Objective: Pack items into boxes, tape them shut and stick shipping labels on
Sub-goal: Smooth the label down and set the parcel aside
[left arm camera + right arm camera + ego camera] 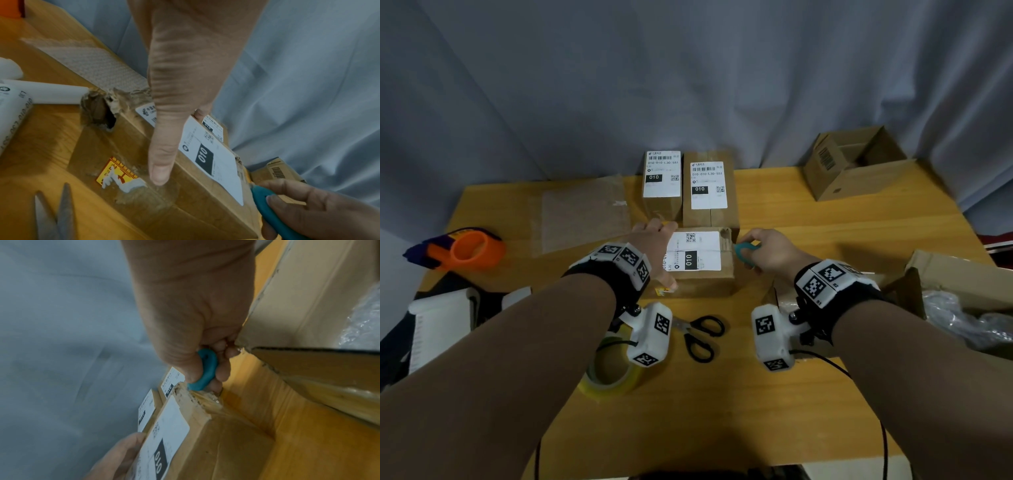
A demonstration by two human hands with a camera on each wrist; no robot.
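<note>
A shut cardboard box (702, 284) with a white shipping label (695, 251) on top sits mid-table. My left hand (654, 240) lies across its left end, fingers flat on the top. Its straight thumb (162, 162) presses the near side of the box (127, 154). My right hand (767, 250) grips a small teal cutter (743, 253) at the box's right top edge. In the right wrist view the cutter (205, 369) touches the torn, taped corner of the box (216, 443).
Two labelled boxes (662, 185) (709, 192) stand behind. An open empty box (856, 164) is at the back right, and a large open carton with plastic (962, 284) at right. Scissors (702, 335), a tape roll (609, 373), an orange tape dispenser (469, 250) and bubble wrap (582, 212) lie around.
</note>
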